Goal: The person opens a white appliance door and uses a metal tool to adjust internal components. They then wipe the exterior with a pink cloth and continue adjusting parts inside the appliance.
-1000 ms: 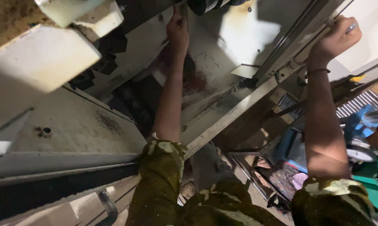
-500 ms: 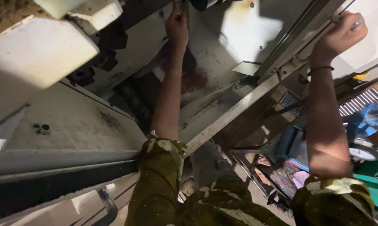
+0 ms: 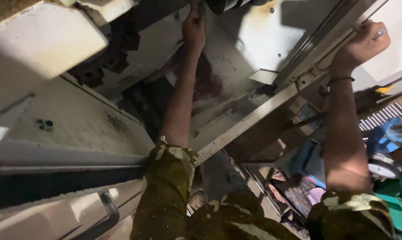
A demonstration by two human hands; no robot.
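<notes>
Deep inside the machine, my left hand (image 3: pixel 193 27) reaches up, fingers closed round a dark part by the chuck (image 3: pixel 223 4), arm stretched to get past the stained, pale housing (image 3: pixel 236 53). My right hand (image 3: pixel 360 44) is clamped on the rail (image 3: pixel 316 40), seemingly to brace me; something thin and shiny shows in that fist.

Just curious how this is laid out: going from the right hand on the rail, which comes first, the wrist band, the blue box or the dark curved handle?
From the right hand in the head view:
1. Wrist band, just below it on the same arm.
2. Blue box, lower, beside the right elbow.
3. Dark curved handle, far across at the bottom left.
</notes>
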